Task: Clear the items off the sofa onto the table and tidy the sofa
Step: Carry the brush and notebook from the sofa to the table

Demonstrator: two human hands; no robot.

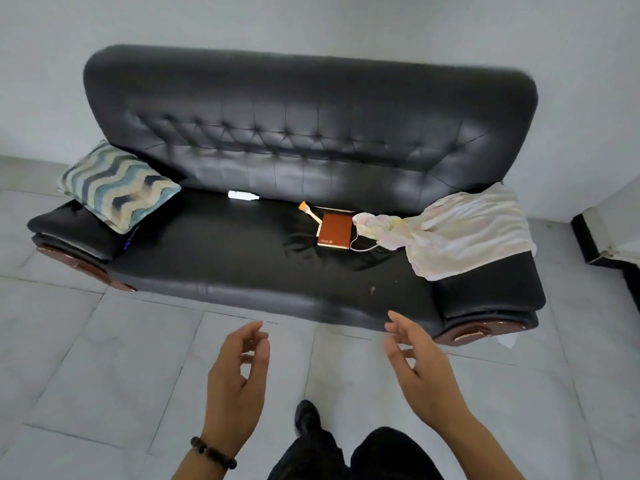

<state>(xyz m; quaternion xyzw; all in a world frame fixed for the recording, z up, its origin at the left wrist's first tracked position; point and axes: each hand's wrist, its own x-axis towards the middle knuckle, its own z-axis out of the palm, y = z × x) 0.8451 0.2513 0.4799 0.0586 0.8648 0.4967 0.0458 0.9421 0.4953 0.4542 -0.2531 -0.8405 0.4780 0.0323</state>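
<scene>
Head view: my left hand [239, 375] and right hand [420, 368] hang spread, loose and empty at the bottom, ready to grab, I think. A flat brown box [334, 231] and pale crumpled cloth [464, 233] lie right of middle on the black leather sofa [311, 133].

The one head-worn camera is looking forward and down from standing height, squarely facing the sofa [311, 140] close ahead, with the left hand [239, 379] and right hand [424, 372] showing nearest.
</scene>
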